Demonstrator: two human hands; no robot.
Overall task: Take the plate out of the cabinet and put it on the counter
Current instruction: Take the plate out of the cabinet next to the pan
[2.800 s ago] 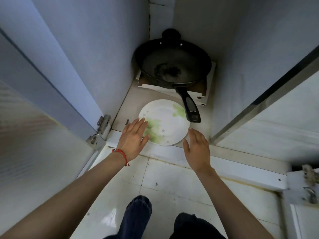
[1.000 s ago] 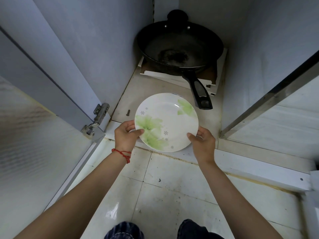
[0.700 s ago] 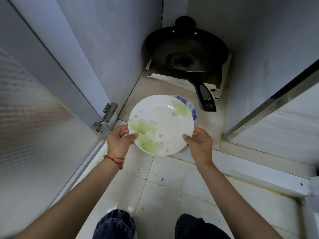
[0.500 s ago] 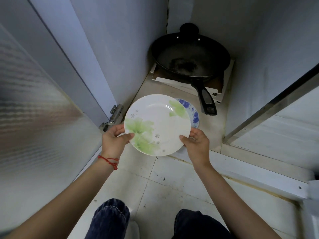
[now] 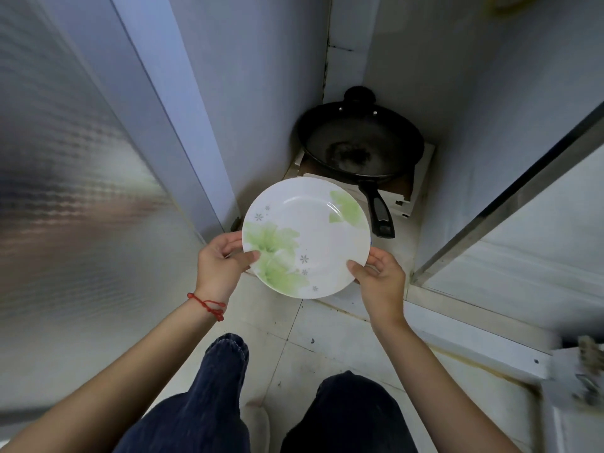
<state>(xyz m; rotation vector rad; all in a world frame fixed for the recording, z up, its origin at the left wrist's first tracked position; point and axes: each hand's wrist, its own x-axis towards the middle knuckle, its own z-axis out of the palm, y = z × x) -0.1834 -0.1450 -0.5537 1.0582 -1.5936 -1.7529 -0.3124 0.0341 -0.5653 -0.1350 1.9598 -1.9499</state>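
Observation:
A white plate (image 5: 309,230) with green flower prints is held in the air in front of the open low cabinet (image 5: 261,93). My left hand (image 5: 220,264), with a red string at the wrist, grips its left rim, thumb on top. My right hand (image 5: 380,282) grips its lower right rim. The plate is tilted slightly toward me and hides the cabinet floor right behind it. No counter is in view.
A black frying pan (image 5: 359,145) sits on a white box at the back of the cabinet, handle (image 5: 379,212) pointing toward me. A frosted door (image 5: 65,191) stands open on the left, another door (image 5: 523,207) on the right. Tiled floor and my knees (image 5: 225,361) lie below.
Both hands reached the plate on the cabinet floor, gripped its rim and lifted it out toward me. A blue-patterned plate showed beneath it earlier; the lifted plate now covers that spot.

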